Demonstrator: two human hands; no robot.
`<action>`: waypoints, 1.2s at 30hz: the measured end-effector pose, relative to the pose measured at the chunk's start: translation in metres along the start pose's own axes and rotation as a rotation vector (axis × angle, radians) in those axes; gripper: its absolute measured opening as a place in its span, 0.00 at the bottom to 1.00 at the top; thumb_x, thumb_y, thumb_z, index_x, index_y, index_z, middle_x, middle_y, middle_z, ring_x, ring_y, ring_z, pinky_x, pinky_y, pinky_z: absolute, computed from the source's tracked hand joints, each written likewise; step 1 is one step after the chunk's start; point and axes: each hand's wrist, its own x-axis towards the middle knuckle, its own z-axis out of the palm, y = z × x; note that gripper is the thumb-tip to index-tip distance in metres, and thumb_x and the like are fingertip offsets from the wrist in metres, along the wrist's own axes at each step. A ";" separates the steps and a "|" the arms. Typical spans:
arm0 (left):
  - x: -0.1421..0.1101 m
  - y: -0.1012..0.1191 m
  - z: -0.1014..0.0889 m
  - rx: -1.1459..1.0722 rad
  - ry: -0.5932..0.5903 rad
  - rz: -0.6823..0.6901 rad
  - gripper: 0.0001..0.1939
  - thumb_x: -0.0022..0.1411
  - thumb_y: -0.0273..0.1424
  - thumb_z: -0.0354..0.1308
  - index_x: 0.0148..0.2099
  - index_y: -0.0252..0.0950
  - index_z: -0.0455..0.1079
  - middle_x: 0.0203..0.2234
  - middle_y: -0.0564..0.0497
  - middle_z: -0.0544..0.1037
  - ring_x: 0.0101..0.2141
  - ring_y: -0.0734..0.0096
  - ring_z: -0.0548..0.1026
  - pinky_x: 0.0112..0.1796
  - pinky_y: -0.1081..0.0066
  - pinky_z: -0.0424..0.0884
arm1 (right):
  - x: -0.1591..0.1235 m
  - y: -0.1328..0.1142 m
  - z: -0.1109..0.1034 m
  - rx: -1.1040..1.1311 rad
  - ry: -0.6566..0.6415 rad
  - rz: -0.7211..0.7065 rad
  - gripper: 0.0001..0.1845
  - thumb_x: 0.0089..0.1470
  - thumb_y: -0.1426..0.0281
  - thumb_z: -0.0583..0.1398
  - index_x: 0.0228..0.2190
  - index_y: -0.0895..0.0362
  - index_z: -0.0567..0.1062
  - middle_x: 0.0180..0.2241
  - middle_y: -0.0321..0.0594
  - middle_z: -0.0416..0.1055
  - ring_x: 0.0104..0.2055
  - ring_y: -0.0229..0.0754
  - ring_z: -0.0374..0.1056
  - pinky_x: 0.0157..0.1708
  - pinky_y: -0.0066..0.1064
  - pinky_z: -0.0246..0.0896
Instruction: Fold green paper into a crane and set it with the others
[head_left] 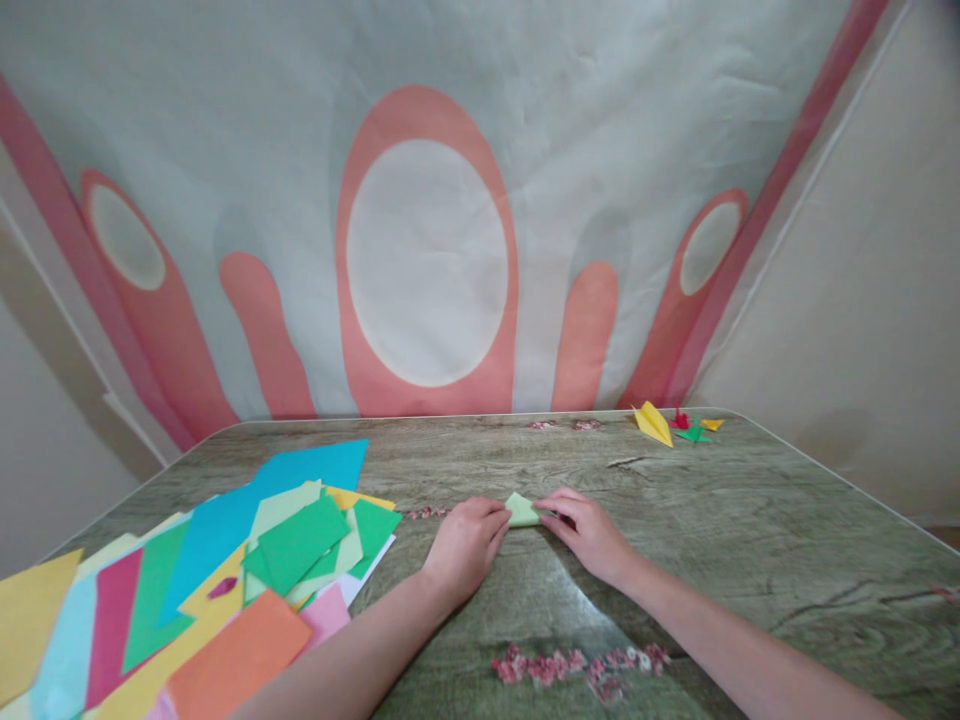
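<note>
A small pale green piece of folded paper [523, 511] lies between my two hands near the middle of the table, its top coming to a point. At its left side, my left hand [469, 545] is closed with the fingertips on the paper's edge. My right hand [589, 535] pinches the right corner between thumb and fingers. My left thumb is mostly hidden behind the hand.
Many loose coloured paper sheets [289, 545] overlap on the table [750, 560] at the left, beside my left forearm. At the far right stand a yellow paper plane [653, 424], a green folded figure [694, 432] and a red one [679, 419]. A printed backdrop [540, 200] rises behind.
</note>
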 end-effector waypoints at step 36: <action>-0.001 0.004 -0.002 0.016 -0.150 0.102 0.18 0.65 0.32 0.45 0.56 0.38 0.61 0.53 0.47 0.67 0.53 0.67 0.65 0.55 0.64 0.60 | -0.001 -0.003 -0.001 -0.084 -0.017 -0.010 0.13 0.57 0.67 0.54 0.41 0.52 0.75 0.34 0.40 0.66 0.36 0.39 0.64 0.37 0.31 0.59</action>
